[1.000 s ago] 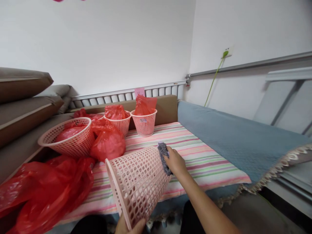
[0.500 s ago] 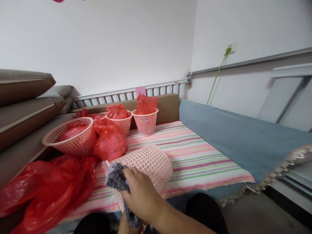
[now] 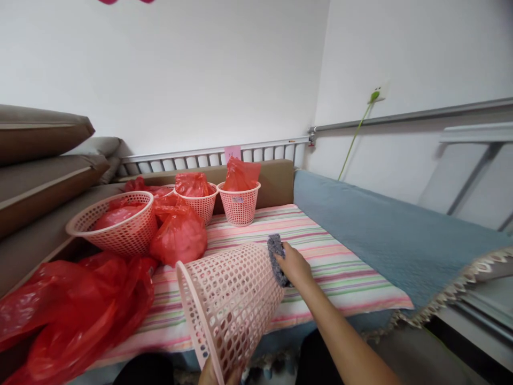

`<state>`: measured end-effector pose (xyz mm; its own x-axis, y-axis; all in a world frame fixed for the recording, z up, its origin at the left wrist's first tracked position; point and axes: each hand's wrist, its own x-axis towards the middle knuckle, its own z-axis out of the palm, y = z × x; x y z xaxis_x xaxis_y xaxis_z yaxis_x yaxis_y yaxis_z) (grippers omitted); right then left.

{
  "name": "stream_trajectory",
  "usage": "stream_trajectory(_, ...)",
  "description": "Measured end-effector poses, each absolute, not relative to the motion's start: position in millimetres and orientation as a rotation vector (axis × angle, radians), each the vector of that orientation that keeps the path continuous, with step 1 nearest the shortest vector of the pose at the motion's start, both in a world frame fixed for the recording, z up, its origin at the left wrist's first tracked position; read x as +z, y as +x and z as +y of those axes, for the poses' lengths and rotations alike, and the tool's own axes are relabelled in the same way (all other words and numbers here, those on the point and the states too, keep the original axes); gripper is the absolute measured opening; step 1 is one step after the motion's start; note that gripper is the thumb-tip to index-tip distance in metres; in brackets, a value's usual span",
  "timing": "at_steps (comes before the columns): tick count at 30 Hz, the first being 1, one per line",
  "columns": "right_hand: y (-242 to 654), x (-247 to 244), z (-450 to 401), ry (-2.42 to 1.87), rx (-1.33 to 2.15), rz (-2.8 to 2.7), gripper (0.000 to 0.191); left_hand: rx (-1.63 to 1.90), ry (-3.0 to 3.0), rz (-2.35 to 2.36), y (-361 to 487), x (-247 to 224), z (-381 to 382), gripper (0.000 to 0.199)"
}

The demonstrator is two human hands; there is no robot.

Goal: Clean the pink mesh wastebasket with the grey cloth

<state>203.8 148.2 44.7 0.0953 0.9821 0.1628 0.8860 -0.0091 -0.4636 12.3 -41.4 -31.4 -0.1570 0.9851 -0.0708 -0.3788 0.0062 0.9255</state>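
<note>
A pink perforated basket (image 3: 236, 294) lies tilted on its side near the front edge of the striped cloth (image 3: 332, 256), its rim towards the lower left. My left hand (image 3: 224, 373) grips that rim at the bottom of the view, mostly hidden behind the mesh. Around a fuzzy grey cloth (image 3: 277, 259) my right hand (image 3: 294, 264) is closed, and the cloth rests against the basket's base end.
Pink baskets (image 3: 239, 206) holding red bags stand at the back and left. A red bag (image 3: 180, 235) and a loose red plastic bag (image 3: 80, 310) lie left. Cushions (image 3: 44, 182) are stacked far left; a blue padded edge (image 3: 380, 224) runs right.
My right hand has moved with the grey cloth from the basket's rim, rightwards to its base. The basket's rim has turned more into view, and my left hand shows holding it.
</note>
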Motion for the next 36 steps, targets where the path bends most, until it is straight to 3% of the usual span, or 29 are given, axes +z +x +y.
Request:
stream_trajectory(3, 203, 41, 145, -1.933, 0.213, -1.850, 0.036, 1.393, 0.827, 1.072, 2, -8, -39, 0.071)
stream_trajectory(7, 193, 45, 137, -1.924, 0.216, -1.868, 0.035, 1.509, 0.795, 1.130, -5, 12, -35, 0.058)
stream_trajectory(12, 158, 65, 105, -1.680, 0.212, -2.012, 0.032, 1.547, 0.739, 1.076, -1, -5, -34, 0.054)
stream_trajectory(17, 97, 93, 45, -1.120, 0.498, -2.216, 0.025, 1.523, 0.693, 1.058, 1, -25, -37, 0.047)
stream_trajectory(20, 76, 98, 24, -1.008, 0.543, -2.250, 0.025, 1.453, 0.641, 1.002, 1, -27, -37, 0.039)
stream_trajectory(25, 102, 84, 57, -1.100, 0.534, -2.186, 0.025, 1.451, 0.825, 1.072, 4, -19, -40, 0.055)
stream_trajectory(31, 187, 57, 139, -1.751, 0.440, -1.912, 0.034, 1.426, 0.820, 1.005, 14, -26, -45, 0.067)
stream_trajectory(36, 208, 46, 147, -1.887, 0.311, -1.869, 0.035, 1.439, 0.811, 0.982, 5, -9, -41, 0.073)
